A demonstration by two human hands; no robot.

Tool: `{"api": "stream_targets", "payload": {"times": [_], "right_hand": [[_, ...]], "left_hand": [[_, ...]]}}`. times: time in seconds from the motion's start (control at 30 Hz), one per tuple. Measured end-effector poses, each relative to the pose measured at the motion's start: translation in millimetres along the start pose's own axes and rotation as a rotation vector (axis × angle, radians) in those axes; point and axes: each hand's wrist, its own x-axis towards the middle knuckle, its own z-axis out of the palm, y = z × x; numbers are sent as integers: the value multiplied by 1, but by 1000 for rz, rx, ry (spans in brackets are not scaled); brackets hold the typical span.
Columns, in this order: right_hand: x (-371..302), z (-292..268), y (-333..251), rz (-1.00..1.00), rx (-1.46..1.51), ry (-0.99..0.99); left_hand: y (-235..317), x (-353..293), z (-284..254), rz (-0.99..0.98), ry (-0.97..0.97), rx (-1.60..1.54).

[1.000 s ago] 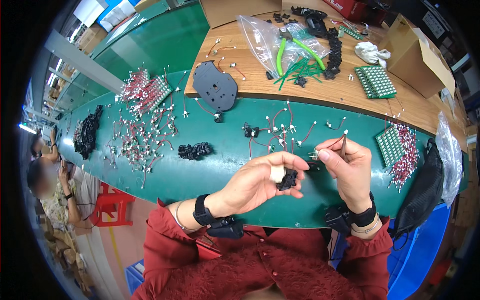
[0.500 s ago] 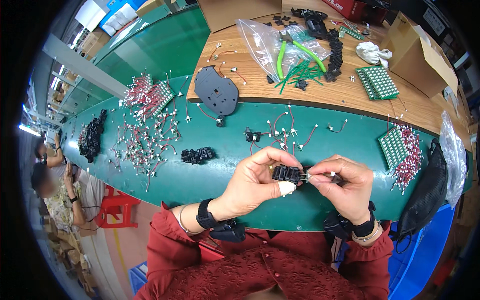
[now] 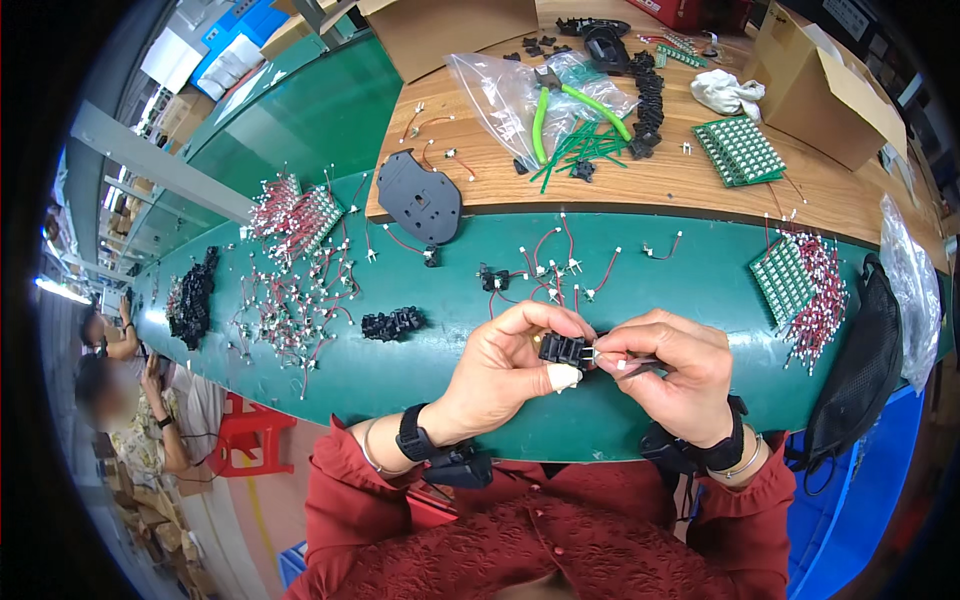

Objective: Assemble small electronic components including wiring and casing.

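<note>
Between the thumb and fingers of my left hand [image 3: 515, 365] is a short row of black plastic housings [image 3: 563, 349]. A white wrap covers the thumb's tip. My right hand [image 3: 675, 370] is pinched at the row's right end, on a small wired connector [image 3: 593, 355] with pale prongs at the housing. A white plug end [image 3: 621, 365] shows under the right fingers, beside a slim dark piece I cannot make out. Just beyond my hands lie several loose red-wired connectors [image 3: 572, 265] and a small black housing [image 3: 493, 278]. Another black housing row [image 3: 393, 323] rests left of my left hand.
A heap of wired connectors [image 3: 290, 300] and a black housing pile [image 3: 193, 300] lie left. Right are a green board stack [image 3: 782, 283] and a black pouch [image 3: 850, 355]. Green-handled cutters [image 3: 541, 125] and a grey plastic base [image 3: 420, 195] sit on the wooden board [image 3: 640, 190].
The view has shifted slightly. Both hands stay close together at the housing row, and the right fingers are a little nearer its end, with the prongs still showing.
</note>
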Motion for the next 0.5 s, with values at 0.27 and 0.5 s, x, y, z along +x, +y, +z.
{"api": "stream_targets", "payload": {"times": [0.27,0.5], "right_hand": [[-3,10,3,5,60,16],[-2,13,2,84,116,63]], "left_hand": [[-3,0,-3,78,20,127],[0,-1,0,150,70,216]]}}
